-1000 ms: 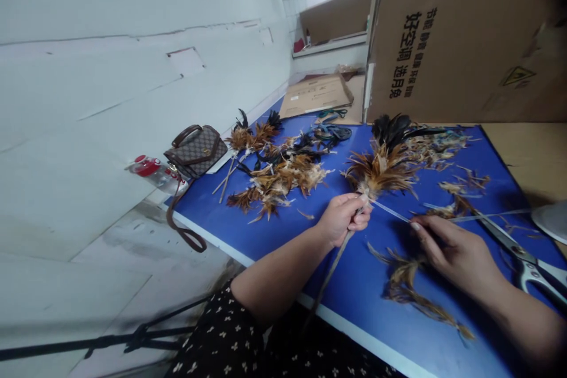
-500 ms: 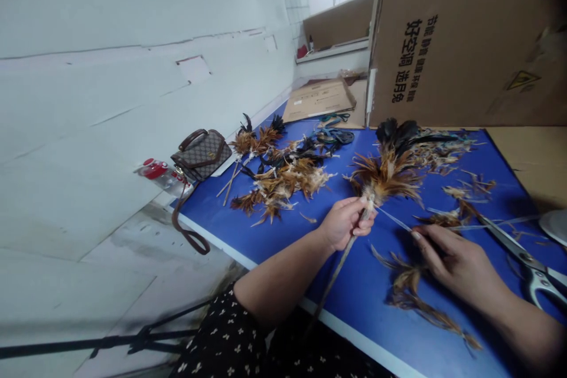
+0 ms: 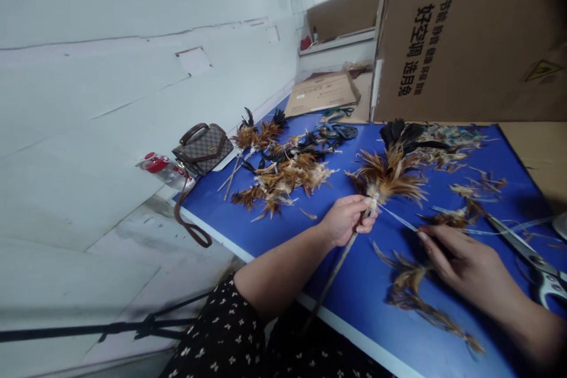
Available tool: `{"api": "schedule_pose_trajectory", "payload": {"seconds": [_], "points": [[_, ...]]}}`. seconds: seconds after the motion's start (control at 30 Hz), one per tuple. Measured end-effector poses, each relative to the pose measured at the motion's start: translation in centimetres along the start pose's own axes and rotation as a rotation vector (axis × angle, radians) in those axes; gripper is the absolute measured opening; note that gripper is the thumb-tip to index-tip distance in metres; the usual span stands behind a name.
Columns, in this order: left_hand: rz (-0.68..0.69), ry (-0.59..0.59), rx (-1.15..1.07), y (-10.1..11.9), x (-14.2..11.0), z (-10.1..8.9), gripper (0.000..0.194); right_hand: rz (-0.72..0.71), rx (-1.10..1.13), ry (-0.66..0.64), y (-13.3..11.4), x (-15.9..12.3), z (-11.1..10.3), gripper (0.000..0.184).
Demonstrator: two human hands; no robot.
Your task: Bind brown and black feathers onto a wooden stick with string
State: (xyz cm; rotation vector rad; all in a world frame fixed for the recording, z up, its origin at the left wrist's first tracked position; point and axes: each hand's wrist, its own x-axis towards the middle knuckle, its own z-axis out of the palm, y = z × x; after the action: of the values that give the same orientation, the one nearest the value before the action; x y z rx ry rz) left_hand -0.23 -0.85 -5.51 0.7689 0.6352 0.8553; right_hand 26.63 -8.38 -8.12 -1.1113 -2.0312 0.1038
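- White binding (image 3: 373, 204) at the neck of the feather bunch (image 3: 392, 176) shows way more now, a second ago the left hand (image 3: 348, 220) had its thumb over most of it
- bunch has dipped a touch, so its black tips poke up less past the bottom edge of the big cardboard box (image 3: 473, 53)
- right hand (image 3: 465, 254) is a hair lower relative to the left one
- camera swung a bit too: box and scissors (image 3: 538, 260) sit further right, and the white round thing (image 3: 560, 225) is cropped more
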Motion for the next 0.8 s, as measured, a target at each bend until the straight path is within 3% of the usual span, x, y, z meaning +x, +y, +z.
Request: {"api": "schedule_pose_trajectory", "payload": {"seconds": [0.2, 0.53, 0.8], "points": [[-0.001, 0.058, 0.031, -0.5, 1.1, -0.8, 0.046, -0.076, -0.090, 0.009, 0.2, 0.1, -0.6, 0.008], [0.020, 0.002, -0.015, -0.6, 1.9, -1.8, 0.054, -0.110, -0.107, -0.013, 0.3, 0.4, -0.9, 0.011], [0.012, -0.026, -0.029, -0.7, 2.1, -2.0, 0.047, -0.145, -0.116, -0.015, 0.8, 0.3, -0.9, 0.015]]}}
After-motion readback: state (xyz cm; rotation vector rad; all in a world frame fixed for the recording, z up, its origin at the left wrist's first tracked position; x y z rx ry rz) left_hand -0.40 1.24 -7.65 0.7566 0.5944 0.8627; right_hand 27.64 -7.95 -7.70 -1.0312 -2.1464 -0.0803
